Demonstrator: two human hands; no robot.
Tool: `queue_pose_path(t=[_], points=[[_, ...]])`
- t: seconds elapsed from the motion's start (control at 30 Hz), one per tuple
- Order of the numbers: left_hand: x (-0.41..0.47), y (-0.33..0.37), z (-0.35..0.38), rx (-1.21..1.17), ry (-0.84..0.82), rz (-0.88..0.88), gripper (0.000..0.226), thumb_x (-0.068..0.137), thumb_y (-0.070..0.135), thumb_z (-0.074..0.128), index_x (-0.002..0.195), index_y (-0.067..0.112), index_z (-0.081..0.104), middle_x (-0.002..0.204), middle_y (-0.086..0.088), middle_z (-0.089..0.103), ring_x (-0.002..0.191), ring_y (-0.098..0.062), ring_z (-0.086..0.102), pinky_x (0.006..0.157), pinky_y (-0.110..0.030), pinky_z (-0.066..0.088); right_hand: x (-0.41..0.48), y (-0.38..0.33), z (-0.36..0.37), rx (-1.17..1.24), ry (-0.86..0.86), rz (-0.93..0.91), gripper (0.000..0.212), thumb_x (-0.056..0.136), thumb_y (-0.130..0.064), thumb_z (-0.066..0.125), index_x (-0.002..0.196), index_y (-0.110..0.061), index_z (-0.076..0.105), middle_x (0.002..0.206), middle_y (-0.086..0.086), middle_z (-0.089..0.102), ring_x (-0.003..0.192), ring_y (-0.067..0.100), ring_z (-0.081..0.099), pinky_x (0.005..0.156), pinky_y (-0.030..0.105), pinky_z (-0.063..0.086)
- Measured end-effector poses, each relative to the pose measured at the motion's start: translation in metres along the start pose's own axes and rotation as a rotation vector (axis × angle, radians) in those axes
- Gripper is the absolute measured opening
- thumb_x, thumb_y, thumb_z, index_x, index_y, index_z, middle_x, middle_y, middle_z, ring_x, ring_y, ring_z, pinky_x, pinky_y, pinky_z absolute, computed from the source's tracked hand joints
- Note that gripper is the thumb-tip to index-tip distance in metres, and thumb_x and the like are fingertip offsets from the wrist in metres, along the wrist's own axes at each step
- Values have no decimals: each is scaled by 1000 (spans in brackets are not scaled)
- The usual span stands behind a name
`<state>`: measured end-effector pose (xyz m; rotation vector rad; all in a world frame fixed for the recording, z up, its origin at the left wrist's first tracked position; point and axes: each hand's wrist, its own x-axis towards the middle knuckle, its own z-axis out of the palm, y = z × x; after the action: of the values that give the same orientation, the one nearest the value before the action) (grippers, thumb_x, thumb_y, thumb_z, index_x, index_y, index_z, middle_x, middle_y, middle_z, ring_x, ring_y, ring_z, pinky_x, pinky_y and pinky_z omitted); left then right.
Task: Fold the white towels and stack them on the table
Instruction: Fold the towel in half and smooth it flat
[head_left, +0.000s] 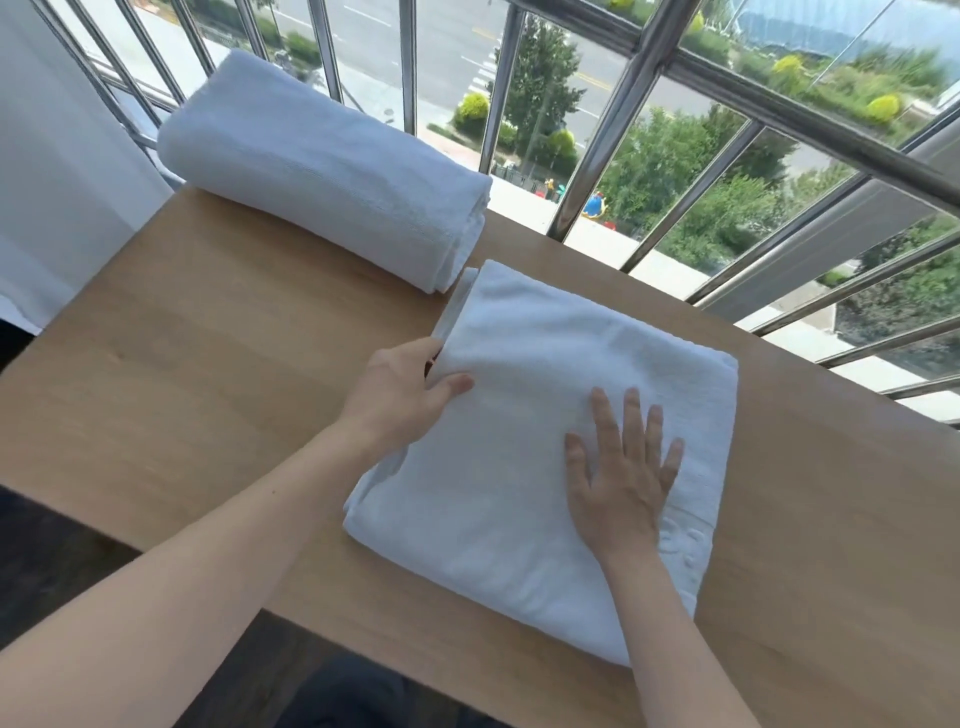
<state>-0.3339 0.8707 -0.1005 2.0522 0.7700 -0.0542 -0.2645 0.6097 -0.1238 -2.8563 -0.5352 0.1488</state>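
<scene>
A white towel (519, 374) lies folded into a thick rectangle on the wooden table (208, 353), in front of me and slightly right. My left hand (405, 395) grips its left edge, thumb on top and fingers tucked under the layers. My right hand (623, 467) lies flat on the towel's right half, fingers straight and spread, pressing down. A second white towel (322, 166), folded into a long thick bundle, sits at the table's far left edge, almost touching the first towel's far corner.
A metal window railing (644, 67) runs right behind the table's far edge, with street and trees below. A white curtain (57, 171) hangs at the left. Bare tabletop lies left of the towel and along the right side.
</scene>
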Motion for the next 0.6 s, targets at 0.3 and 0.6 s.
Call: queue_pose_path(t=[0.3,0.6], points=[[-7,-23,7,83,-149,-156,40,87,71,56,88,31,58,85,12,64,77,-7,61,56,-26,41,-2,14,15,-153,-216,64,62,100,-62,8,151,-47,-25,163,-12,-29,149,19,-31,118,55,-20],[-15,-38,15,-73,61,-164,58,80,67,69,64,15,49,55,10,52,46,-9,48,42,-18,32,-8,17,13,-142,-167,48,64,97,-62,2,155,-43,-17,166,-9,-20,151,16,-24,122,51,-12]])
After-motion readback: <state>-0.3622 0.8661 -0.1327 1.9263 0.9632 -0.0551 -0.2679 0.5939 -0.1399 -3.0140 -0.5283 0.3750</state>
